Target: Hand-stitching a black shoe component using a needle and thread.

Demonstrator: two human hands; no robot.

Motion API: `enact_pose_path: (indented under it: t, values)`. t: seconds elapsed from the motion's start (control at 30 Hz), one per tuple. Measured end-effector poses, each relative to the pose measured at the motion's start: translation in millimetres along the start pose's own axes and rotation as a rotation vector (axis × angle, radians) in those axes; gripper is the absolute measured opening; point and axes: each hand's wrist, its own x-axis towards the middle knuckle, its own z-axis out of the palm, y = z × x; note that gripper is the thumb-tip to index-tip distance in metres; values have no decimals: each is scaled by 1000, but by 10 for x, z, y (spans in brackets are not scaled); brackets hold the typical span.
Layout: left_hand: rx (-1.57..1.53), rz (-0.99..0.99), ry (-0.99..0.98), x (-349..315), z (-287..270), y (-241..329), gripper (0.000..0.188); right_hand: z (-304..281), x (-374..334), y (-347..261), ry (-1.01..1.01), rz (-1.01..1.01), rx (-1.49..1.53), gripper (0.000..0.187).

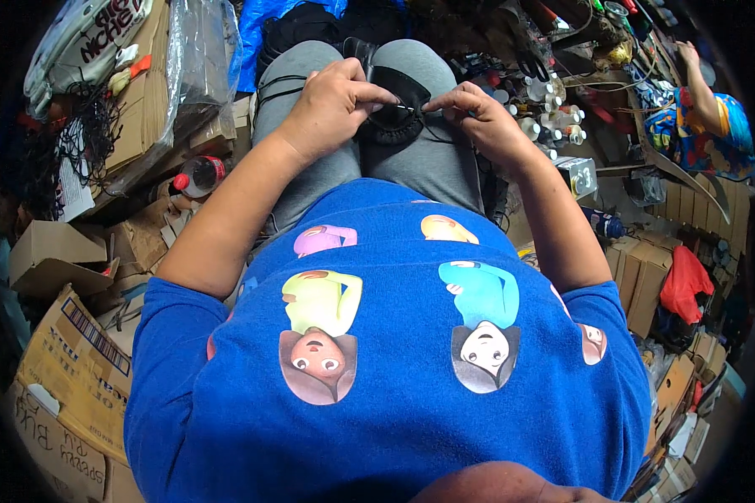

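Between my knees rests a black leather shoe upper (401, 86) with a gathered, puckered front edge. Over it, my left hand (340, 105) is closed, thumb and forefinger pinching a thin needle-like piece (405, 107) with a pale glint. My right hand (488, 126) meets it from the other side, its fingertips pinched at the shoe's edge on what looks like black thread. A loose loop of this black thread (434, 134) hangs below the right fingers onto my grey trousers. More black cord (281, 81) lies across my left thigh.
On the left are flattened cardboard (143, 101), a red-capped plastic bottle (200, 176) and boxes (54, 260). Several small white-capped bottles (554, 113) and a metal tin (577, 176) stand at right. Beyond them another person's arm (705, 92) shows. A red plastic bag (686, 285) lies on cartons.
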Motion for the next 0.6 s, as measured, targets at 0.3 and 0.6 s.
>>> enact_pose_path:
  t: [0.3, 0.6]
  values:
    - [16, -8, -33, 19, 20, -12, 24, -48, 66, 37, -40, 1, -21, 31]
    - [-152, 44, -155, 234, 113, -89, 17, -78, 135, 129, -139, 20, 110, 30]
